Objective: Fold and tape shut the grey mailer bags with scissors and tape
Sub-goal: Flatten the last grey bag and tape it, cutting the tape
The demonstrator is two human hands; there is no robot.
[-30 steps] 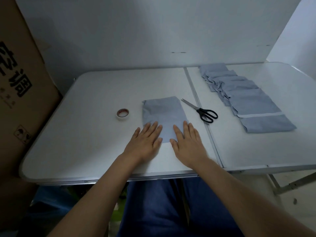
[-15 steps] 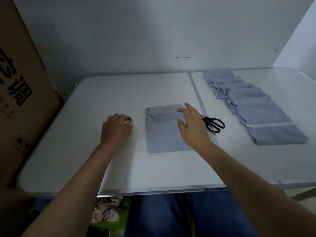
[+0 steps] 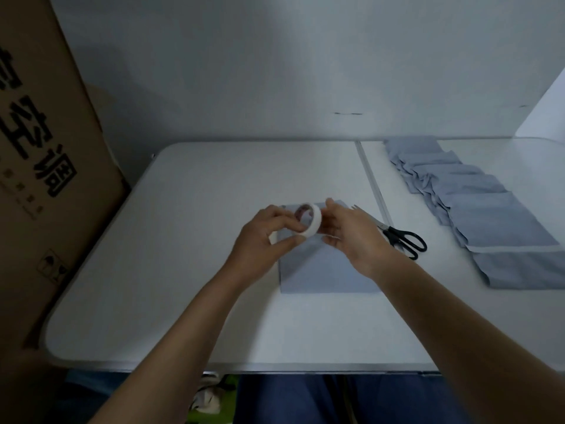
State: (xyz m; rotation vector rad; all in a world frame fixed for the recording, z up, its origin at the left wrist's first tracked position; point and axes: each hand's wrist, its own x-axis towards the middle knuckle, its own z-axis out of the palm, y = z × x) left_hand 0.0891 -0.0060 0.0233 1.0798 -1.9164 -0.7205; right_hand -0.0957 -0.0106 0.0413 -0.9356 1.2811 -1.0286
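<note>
The roll of white tape (image 3: 308,222) is held up in the air above the folded grey mailer bag (image 3: 324,270), near the middle of the white table (image 3: 171,270). The left hand (image 3: 260,240) grips the roll, thumb along its near rim and fingers curled over the far side, so the roll stands on edge with its brownish core facing the camera at a slant. The right hand (image 3: 351,237) comes in from 3 o'clock of the roll; its fingers are bent and their tips touch the roll's right edge (whether they have hold of a loose tape end cannot be told, the spot being small and blurred).

The bag lies flat under both hands, its near edge towards 6 o'clock, its far end hidden behind the hands and roll. At 3 o'clock of the bag, just beside it, the scissors (image 3: 400,237) lie on the table with black handles towards 4 o'clock and blades pointing to 10 o'clock, partly covered by the right hand. Further out at 2 o'clock, a row of grey mailer bags (image 3: 477,206) overlaps like shingles, running from the far edge of the table towards the right edge.

At 9 o'clock a large brown cardboard box (image 3: 39,179) with black printed characters stands against the table's left side. A plain pale wall (image 3: 275,71) rises at 12 o'clock.
</note>
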